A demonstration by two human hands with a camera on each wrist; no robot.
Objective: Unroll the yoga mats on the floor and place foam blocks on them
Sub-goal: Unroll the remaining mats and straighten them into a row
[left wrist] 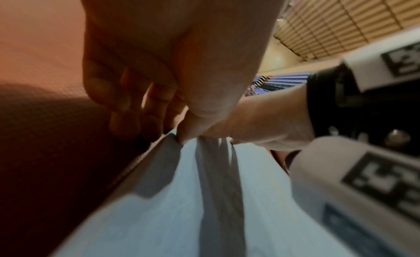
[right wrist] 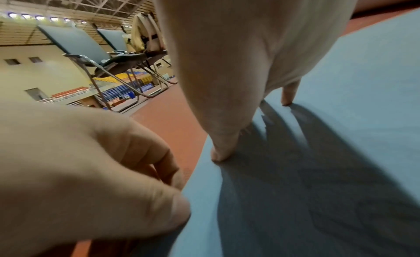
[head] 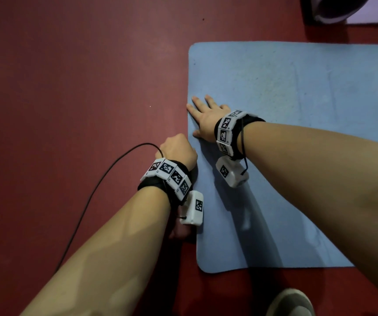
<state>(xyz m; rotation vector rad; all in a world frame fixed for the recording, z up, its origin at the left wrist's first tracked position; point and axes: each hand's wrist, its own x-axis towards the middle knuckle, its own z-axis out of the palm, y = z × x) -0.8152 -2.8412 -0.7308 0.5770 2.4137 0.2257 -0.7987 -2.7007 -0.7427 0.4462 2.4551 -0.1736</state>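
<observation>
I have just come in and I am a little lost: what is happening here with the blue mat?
A person is laying a blue yoga mat flat on the red floor. The right hand presses flat on the mat near its end edge, and the left hand pinches that edge. No foam block is in view.

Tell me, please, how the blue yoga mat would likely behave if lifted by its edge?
The blue yoga mat looks thin and lies flat, so it would probably droop. The left hand pinches its edge, suggesting pliancy. It seems light.

Dim hall: red floor, folding chairs, tiered seating beyond.
</observation>
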